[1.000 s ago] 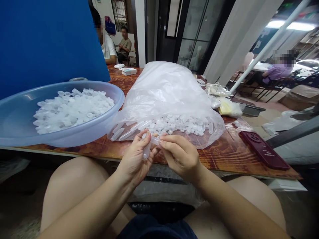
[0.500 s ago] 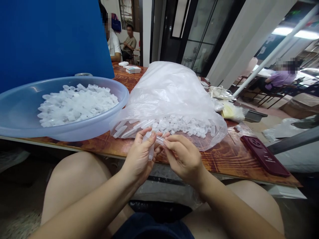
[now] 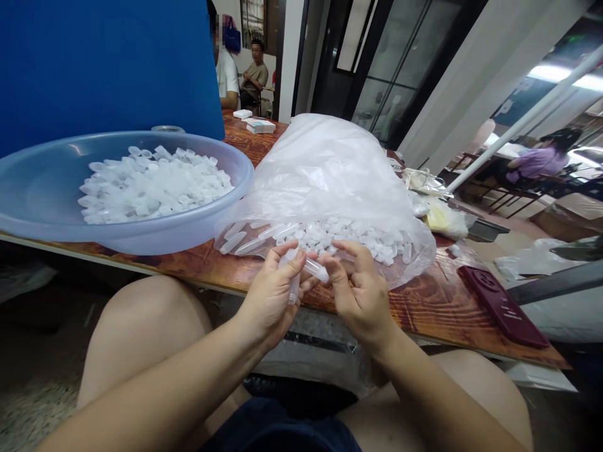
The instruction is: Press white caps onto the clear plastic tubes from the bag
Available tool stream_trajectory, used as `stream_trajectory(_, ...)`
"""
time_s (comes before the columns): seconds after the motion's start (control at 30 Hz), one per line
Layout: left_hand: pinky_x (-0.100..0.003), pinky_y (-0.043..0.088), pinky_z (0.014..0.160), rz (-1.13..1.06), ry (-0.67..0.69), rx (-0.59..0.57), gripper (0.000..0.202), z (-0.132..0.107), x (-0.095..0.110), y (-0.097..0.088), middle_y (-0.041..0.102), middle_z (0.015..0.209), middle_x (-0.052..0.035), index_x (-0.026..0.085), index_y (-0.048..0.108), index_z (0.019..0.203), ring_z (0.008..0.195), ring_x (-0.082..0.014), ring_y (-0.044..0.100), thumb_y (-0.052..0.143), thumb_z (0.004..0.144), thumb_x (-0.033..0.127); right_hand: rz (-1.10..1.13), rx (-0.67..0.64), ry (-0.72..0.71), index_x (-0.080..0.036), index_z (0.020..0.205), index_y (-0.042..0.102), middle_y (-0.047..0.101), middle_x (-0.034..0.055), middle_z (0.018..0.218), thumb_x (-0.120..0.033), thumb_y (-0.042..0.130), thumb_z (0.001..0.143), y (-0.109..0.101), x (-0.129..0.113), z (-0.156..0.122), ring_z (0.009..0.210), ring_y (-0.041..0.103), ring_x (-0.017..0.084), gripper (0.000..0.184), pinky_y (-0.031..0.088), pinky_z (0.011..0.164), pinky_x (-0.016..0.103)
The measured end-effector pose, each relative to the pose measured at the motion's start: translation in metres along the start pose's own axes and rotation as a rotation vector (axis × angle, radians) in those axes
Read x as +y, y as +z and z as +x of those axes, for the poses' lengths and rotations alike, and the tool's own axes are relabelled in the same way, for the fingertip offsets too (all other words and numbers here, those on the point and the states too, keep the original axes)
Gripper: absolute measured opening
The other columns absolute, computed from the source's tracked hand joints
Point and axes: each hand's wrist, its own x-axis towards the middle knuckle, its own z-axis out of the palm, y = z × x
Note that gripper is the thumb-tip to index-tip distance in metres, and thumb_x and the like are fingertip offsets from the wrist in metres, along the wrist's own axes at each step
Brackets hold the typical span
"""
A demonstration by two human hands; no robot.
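Observation:
My left hand (image 3: 268, 294) is closed round two clear plastic tubes. The capped tube (image 3: 315, 269) points right, with a whitish cap on its far end. Below the fingers hangs the threaded end of the other tube (image 3: 294, 291). My right hand (image 3: 366, 300) is just right of the cap, thumb and fingers apart; whether the thumb touches the cap I cannot tell. Behind both hands lies a large translucent plastic bag (image 3: 330, 157), with many small white caps (image 3: 325, 233) and several long tubes (image 3: 233, 242) at its mouth.
A blue plastic basin (image 3: 155, 236) heaped with small whitish pieces (image 3: 155, 188) stands at the left, before a blue panel (image 3: 103, 63). A dark red phone (image 3: 502, 307) lies at the right edge of the wooden table (image 3: 424, 311). Other people sit in the background.
My right thumb and fingers have come off the tube's end and spread, baring the cap. My left hand keeps both tubes. The view has shifted slightly.

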Motion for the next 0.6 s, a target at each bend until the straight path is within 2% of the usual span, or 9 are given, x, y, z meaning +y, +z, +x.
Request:
stream_trajectory(0.03, -0.020, 0.053, 0.064, -0.003, -0.003, -0.001, 0.023, -0.0001, 0.0007, 0.0001, 0.069, 0.085, -0.0029, 0.021, 0.047, 0.104, 0.072, -0.0125, 0.070, 0.059, 0.087, 0.011, 0.013, -0.009, -0.005, -0.020, 0.127, 0.044, 0.068, 0.0056, 0.090, -0.022, 0.059, 0.090, -0.0004, 0.0013, -0.0001, 0.073, 0.066, 0.016, 0.040, 0.057, 0.061, 0.028)
stream_trajectory(0.1, -0.019, 0.052, 0.060, -0.011, 0.007, 0.000, 0.023, 0.0000, 0.0025, 0.0002, 0.069, 0.086, -0.0030, 0.022, 0.046, 0.104, 0.070, -0.0121, 0.069, 0.058, 0.088, 0.010, -0.003, -0.016, -0.140, -0.020, 0.131, 0.039, 0.064, 0.0089, 0.100, -0.019, 0.065, 0.085, 0.0000, 0.0051, -0.0005, 0.081, 0.064, 0.019, 0.053, 0.058, 0.067, 0.033)
stream_trajectory(0.17, -0.019, 0.052, 0.061, -0.017, 0.024, -0.002, 0.024, 0.0002, 0.0039, 0.0001, 0.069, 0.086, -0.0030, 0.022, 0.046, 0.104, 0.069, -0.0121, 0.070, 0.059, 0.088, 0.010, -0.058, 0.001, -0.334, -0.021, 0.129, 0.042, 0.059, 0.0117, 0.109, -0.009, 0.063, 0.082, 0.0018, 0.0088, -0.0012, 0.095, 0.062, 0.022, 0.053, 0.058, 0.077, 0.039)
stream_trajectory(0.23, -0.020, 0.054, 0.063, -0.020, 0.038, -0.013, 0.025, 0.0000, 0.0043, -0.0001, 0.069, 0.086, -0.0030, 0.022, 0.046, 0.105, 0.071, -0.0128, 0.070, 0.060, 0.087, 0.010, -0.100, 0.008, -0.435, -0.021, 0.127, 0.045, 0.060, 0.0113, 0.108, -0.002, 0.057, 0.083, 0.0039, 0.0106, -0.0021, 0.100, 0.061, 0.023, 0.049, 0.057, 0.082, 0.040)
stream_trajectory(0.37, -0.020, 0.054, 0.061, -0.015, 0.032, -0.008, 0.028, -0.0003, 0.0042, 0.0003, 0.069, 0.086, -0.0029, 0.022, 0.046, 0.105, 0.069, -0.0126, 0.069, 0.062, 0.085, 0.011, -0.042, 0.033, -0.326, -0.019, 0.132, 0.042, 0.062, 0.0100, 0.104, -0.007, 0.061, 0.084, 0.0045, 0.0088, -0.0020, 0.084, 0.063, 0.018, 0.052, 0.057, 0.071, 0.032)
stream_trajectory(0.43, -0.020, 0.053, 0.060, -0.011, 0.023, 0.007, 0.028, 0.0005, 0.0043, 0.0006, 0.069, 0.087, -0.0034, 0.022, 0.046, 0.105, 0.068, -0.0124, 0.069, 0.062, 0.085, 0.010, -0.040, 0.007, -0.337, -0.018, 0.130, 0.042, 0.062, 0.0116, 0.107, -0.008, 0.063, 0.083, 0.0031, 0.0071, -0.0007, 0.088, 0.063, 0.020, 0.052, 0.057, 0.073, 0.034)
stream_trajectory(0.5, -0.020, 0.053, 0.060, -0.009, 0.033, 0.010, 0.027, 0.0015, 0.0042, 0.0006, 0.069, 0.087, -0.0034, 0.022, 0.046, 0.104, 0.069, -0.0126, 0.069, 0.061, 0.086, 0.010, -0.088, -0.026, -0.359, -0.018, 0.121, 0.049, 0.064, 0.0109, 0.102, -0.007, 0.060, 0.085, 0.0017, 0.0059, 0.0006, 0.090, 0.062, 0.021, 0.039, 0.055, 0.075, 0.035)
stream_trajectory(0.6, -0.020, 0.054, 0.062, -0.012, 0.050, 0.014, 0.024, 0.0019, 0.0036, 0.0003, 0.069, 0.086, -0.0031, 0.022, 0.046, 0.103, 0.069, -0.0117, 0.069, 0.059, 0.087, 0.010, -0.125, -0.050, -0.256, -0.017, 0.107, 0.055, 0.065, 0.0073, 0.088, -0.011, 0.057, 0.088, 0.0010, 0.0051, 0.0012, 0.076, 0.061, 0.018, 0.020, 0.053, 0.069, 0.032)
